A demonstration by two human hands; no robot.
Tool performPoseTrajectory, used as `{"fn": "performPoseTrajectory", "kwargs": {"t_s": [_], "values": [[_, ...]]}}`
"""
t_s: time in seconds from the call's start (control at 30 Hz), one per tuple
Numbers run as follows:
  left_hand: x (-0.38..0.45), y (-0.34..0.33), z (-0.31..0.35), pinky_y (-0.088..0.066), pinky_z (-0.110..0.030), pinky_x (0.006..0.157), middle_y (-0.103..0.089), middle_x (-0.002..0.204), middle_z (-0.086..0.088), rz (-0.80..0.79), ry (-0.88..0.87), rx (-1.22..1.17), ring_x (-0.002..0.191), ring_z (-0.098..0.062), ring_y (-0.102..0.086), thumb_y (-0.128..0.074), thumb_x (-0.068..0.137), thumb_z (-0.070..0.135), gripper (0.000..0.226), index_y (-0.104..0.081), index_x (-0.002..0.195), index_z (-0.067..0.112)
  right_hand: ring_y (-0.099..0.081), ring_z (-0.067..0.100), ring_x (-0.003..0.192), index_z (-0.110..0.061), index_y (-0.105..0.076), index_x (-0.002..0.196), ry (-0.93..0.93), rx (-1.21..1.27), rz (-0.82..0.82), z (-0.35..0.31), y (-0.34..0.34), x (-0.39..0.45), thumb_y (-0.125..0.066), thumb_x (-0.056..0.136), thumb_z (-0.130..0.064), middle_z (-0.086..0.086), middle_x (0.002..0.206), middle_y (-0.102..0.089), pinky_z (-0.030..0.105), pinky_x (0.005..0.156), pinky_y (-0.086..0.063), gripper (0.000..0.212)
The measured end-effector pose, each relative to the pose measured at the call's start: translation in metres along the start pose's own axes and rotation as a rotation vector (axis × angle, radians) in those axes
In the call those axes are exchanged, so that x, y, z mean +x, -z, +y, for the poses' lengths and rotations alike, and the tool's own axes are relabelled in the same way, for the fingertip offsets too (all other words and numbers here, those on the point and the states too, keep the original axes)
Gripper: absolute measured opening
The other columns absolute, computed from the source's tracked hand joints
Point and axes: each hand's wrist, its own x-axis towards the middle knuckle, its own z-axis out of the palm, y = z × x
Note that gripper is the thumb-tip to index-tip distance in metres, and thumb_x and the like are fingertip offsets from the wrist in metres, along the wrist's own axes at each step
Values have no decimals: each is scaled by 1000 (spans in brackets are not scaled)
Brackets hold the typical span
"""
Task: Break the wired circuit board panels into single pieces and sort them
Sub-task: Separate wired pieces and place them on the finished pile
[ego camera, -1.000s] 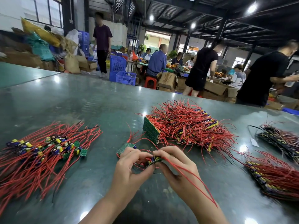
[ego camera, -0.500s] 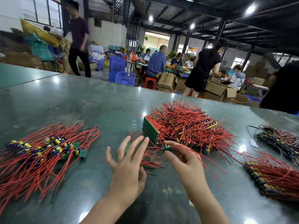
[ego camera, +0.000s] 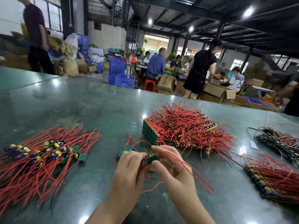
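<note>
A glossy dark-green counter (ego camera: 80,101) fronts a workshop with a dark steel-beamed ceiling (ego camera: 202,12), round ceiling lamps (ego camera: 248,12), stacked blue plastic crates (ego camera: 117,70), brown cardboard boxes (ego camera: 167,83) and a red plastic stool (ego camera: 149,84).

On the table (ego camera: 90,110), single pieces (ego camera: 45,152) lie left, stacked panels (ego camera: 186,128) right.

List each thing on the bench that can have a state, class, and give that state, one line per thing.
Small green board: lifted off the table, pinched between both hands.
Left hand: fingers curled onto the board's left end.
Right hand: thumb and fingers pinching the board's right end.
Left pile of single boards: separated, wires fanned out.
Middle heap of panels: unbroken, stacked.
Loose board piece: lying flat beside the left hand.
</note>
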Motion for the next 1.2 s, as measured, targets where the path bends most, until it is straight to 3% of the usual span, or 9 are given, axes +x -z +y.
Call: {"fn": "performPoseTrajectory", "kwargs": {"t_s": [0.2, 0.3, 0.4, 0.5, 0.67, 0.77, 0.97, 1.2], "values": [[2, 2, 4, -39, -17, 77, -51, 89, 13, -68, 45, -68, 82, -8, -46, -46, 95, 43, 36, -60, 93, 10, -66, 6, 79, -11, -75, 83, 18, -11, 112, -6, 5, 5, -66, 78, -5, 5, 86, -71, 13, 69, -48, 12], [1, 3, 2, -39, -12, 71, -53, 83, 17, -68, 171, -148, 76, -1, -50, -55, 93, 40, 22, -59, 88, 18, -65, 4, 72, -9, -74, 79, -16, -35, 105, -7, 5, 4, -67, 78, 8, 2, 78, -72, 12, 66, -47, 18], [1, 2, 0, -36, -6, 68, -49, 79, 23, -77, 142, -100, 70, 5, -46, -59, 90, 35, 19, -59, 82, 17, -65, 3, 66, -7, -73, 77, -62, 21, 106, -9, 6, 4, -66, 77, 13, 1, 73, -72, 11, 62, -47, 22], [2, 3, 0, -32, -10, 60, -39, 68, 27, -96, 132, -13, 64, 4, -37, -49, 91, 46, 23, -49, 76, 28, -63, 3, 62, -7, -69, 79, -88, 82, 110, -11, 9, 5, -65, 76, 16, 1, 66, -68, 11, 60, -47, 23], [0, 3, 3, -26, -13, 50, -33, 55, 22, -53, 195, 81, 55, 4, -32, -48, 86, 51, 30, -39, 73, 25, -54, 5, 58, -16, -65, 79, -109, 152, 105, -9, 12, 5, -75, 69, 4, -2, 60, -56, 13, 58, -44, 24], [1, 4, 4, -25, -14, 48, -30, 52, 21, -47, 217, 103, 53, -4, -36, -48, 83, 53, 30, -42, 74, 24, -53, 6, 55, -26, -66, 76, -170, 214, 58, -9, 15, 6, -73, 64, -6, -4, 58, -56, 13, 56, -44, 24], [2, 8, -3, -26, -11, 46, -37, 47, 9, -73, 229, 119, 48, -8, -39, -50, 79, 57, 34, -45, 73, 23, -58, 7, 55, -24, -69, 82, -267, 179, 136, -4, 22, 8, -86, 57, -10, 1, 63, -64, 13, 52, -44, 33], [5, 13, -7, -24, -22, 43, -43, 52, 3, -143, 204, 107, 46, -9, -37, -51, 79, 58, 35, -47, 73, 24, -56, 7, 58, -28, -65, 75, -270, 152, -45, -1, 37, 17, -78, 59, -9, -1, 62, -61, 14, 58, -45, 27]]}}
